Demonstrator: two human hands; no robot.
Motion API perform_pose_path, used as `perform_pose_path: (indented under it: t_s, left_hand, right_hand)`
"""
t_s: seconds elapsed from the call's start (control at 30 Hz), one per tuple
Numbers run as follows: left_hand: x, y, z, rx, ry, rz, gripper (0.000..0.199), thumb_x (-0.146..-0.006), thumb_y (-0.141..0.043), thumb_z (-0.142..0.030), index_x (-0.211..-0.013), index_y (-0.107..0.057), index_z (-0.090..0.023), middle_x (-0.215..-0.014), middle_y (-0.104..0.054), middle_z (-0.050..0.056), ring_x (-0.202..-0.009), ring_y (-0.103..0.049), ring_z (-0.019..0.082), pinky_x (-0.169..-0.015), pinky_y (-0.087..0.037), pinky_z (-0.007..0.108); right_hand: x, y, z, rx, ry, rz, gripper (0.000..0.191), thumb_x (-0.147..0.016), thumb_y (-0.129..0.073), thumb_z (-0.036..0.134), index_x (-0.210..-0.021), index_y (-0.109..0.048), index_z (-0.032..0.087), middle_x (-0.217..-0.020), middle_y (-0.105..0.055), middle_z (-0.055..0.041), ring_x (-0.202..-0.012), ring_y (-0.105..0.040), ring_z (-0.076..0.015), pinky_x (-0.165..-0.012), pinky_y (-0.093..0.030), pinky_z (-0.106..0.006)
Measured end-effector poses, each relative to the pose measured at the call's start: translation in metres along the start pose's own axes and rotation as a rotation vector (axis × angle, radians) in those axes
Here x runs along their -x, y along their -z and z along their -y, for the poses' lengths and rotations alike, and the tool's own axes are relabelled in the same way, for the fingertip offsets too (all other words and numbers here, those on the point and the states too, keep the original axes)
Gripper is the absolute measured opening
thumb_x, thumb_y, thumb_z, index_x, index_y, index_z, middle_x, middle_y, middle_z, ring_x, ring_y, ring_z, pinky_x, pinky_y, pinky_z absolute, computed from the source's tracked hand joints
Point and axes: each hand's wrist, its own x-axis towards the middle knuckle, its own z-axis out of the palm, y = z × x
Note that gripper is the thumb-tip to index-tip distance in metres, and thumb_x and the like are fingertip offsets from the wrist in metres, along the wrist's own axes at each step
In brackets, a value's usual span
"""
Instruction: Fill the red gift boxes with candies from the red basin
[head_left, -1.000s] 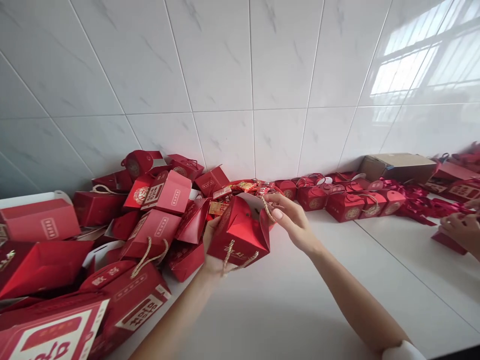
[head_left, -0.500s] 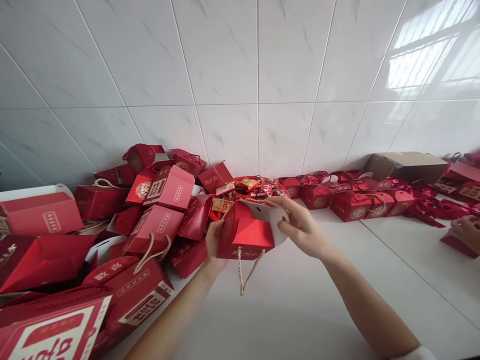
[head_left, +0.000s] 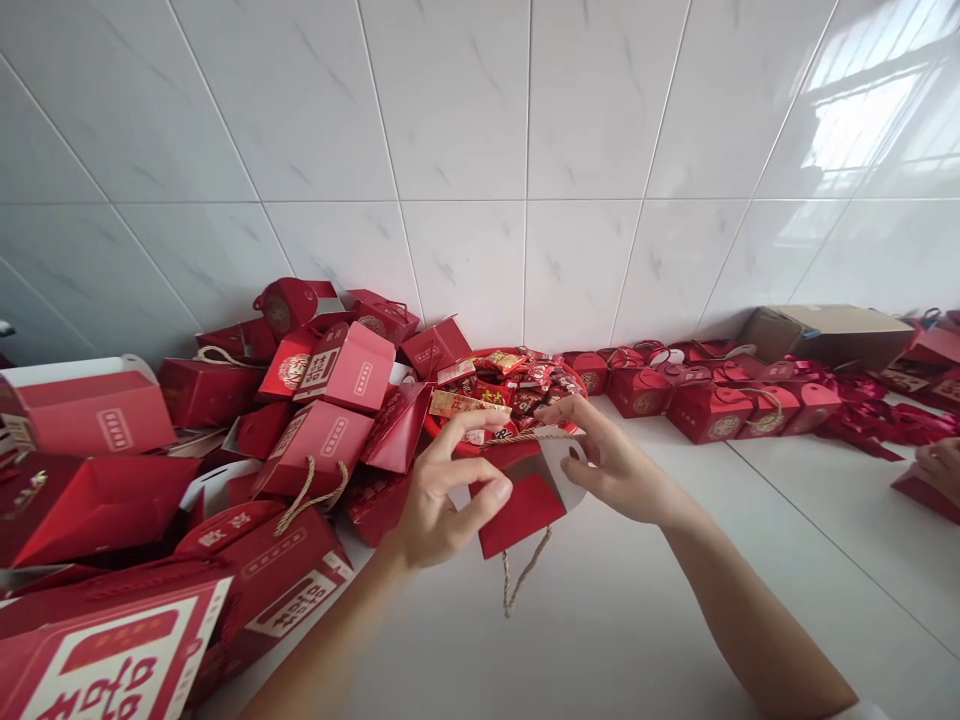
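My right hand point(head_left: 607, 460) grips a small red gift box point(head_left: 521, 515) by its raised flap, whose white inner face shows beside my thumb. The box is tilted, with its top open. One twisted rope handle point(head_left: 517, 590) dangles below it, and another rope runs along its far edge. At the box's left side, my left hand point(head_left: 450, 490) has its thumb and forefinger apart, nothing visible between them. The left fingertips reach close to the far rope; whether they touch it I cannot tell. Just behind the box sits a round red tray point(head_left: 577, 385) heaped with wrapped candies point(head_left: 502, 370).
Red gift boxes point(head_left: 315, 450) are piled on the left. Closed red boxes point(head_left: 709, 410) line the wall at the right, near dark red ribbons point(head_left: 862, 420) and a cardboard box point(head_left: 825, 335). Another person's hand point(head_left: 937, 465) holds a red box at the right edge.
My left hand has come off the box's left side and its fingers have spread. The box has tilted and moved slightly right and down, still held in my right hand.
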Motion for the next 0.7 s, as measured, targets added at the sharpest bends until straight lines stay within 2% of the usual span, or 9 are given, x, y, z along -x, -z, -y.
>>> perform_pose_path:
  t_s: [0.07,0.17,0.27,0.37,0.47,0.6,0.7]
  left_hand:
    - [0.000,0.000,-0.008,-0.077,-0.024,0.080,0.025,-0.088,-0.062,-0.026,-0.065,-0.073,-0.023,-0.132,-0.063,0.007,-0.119,-0.062,0.029,-0.104,-0.049,0.041]
    - [-0.003,-0.002,-0.009,-0.150,0.047,0.125,0.017,-0.088,-0.064,-0.026,-0.077,-0.077,-0.024,-0.123,-0.069,0.007,-0.114,-0.066,0.028,-0.100,-0.053,0.039]
    - [-0.007,-0.003,0.002,-0.139,0.183,0.108,0.018,-0.090,-0.061,-0.028,-0.092,-0.078,-0.023,-0.109,-0.075,0.008,-0.104,-0.071,0.025,-0.091,-0.058,0.034]
    - [-0.008,-0.001,0.017,-0.143,0.312,0.131,0.024,-0.092,-0.057,-0.029,-0.100,-0.078,-0.022,-0.108,-0.077,0.007,-0.104,-0.072,0.023,-0.091,-0.058,0.032]
    - [-0.007,0.000,0.027,-0.252,0.422,0.216,0.025,-0.092,-0.056,-0.031,-0.101,-0.078,-0.022,-0.105,-0.078,0.006,-0.101,-0.072,0.023,-0.091,-0.055,0.032]
    - [-0.005,-0.003,0.028,-0.468,0.539,0.366,0.025,-0.091,-0.058,-0.039,-0.093,-0.078,-0.025,-0.099,-0.077,0.006,-0.097,-0.072,0.026,-0.082,-0.053,0.033]
    - [-0.007,-0.006,0.024,-0.564,0.617,0.465,0.025,-0.089,-0.060,-0.042,-0.083,-0.077,-0.025,-0.091,-0.076,0.006,-0.090,-0.072,0.028,-0.071,-0.049,0.031]
  right_hand:
    - [0.000,-0.001,0.001,-0.027,0.001,0.036,0.036,-0.075,-0.048,0.006,-0.107,-0.050,0.024,-0.112,-0.061,-0.0044,-0.084,-0.055,-0.0153,-0.063,-0.044,-0.025]
    - [-0.002,-0.001,0.000,-0.048,0.008,0.135,0.021,-0.078,-0.047,0.005,-0.090,-0.046,0.023,-0.105,-0.061,-0.0025,-0.077,-0.050,-0.0131,-0.062,-0.041,-0.024]
    - [-0.005,-0.004,-0.007,-0.041,0.018,0.260,0.018,-0.080,-0.047,0.004,-0.082,-0.046,0.022,-0.094,-0.060,-0.0015,-0.074,-0.049,-0.0128,-0.061,-0.039,-0.024]
    - [-0.009,-0.013,-0.019,0.001,0.029,0.341,0.019,-0.081,-0.048,0.002,-0.084,-0.050,0.021,-0.085,-0.057,-0.0006,-0.070,-0.048,-0.0131,-0.060,-0.039,-0.025]
    - [-0.012,-0.023,-0.029,0.054,0.043,0.377,0.021,-0.081,-0.047,0.000,-0.082,-0.052,0.020,-0.091,-0.060,-0.0035,-0.074,-0.053,-0.0144,-0.062,-0.041,-0.026]
    - [-0.012,-0.032,-0.035,0.116,0.076,0.436,0.031,-0.077,-0.040,-0.008,-0.081,-0.055,0.019,-0.103,-0.064,-0.0078,-0.102,-0.061,-0.0209,-0.067,-0.045,-0.026]
    - [-0.012,-0.034,-0.036,0.164,0.061,0.472,0.035,-0.075,-0.040,-0.010,-0.085,-0.060,0.018,-0.114,-0.064,-0.0093,-0.103,-0.063,-0.0205,-0.075,-0.050,-0.029]
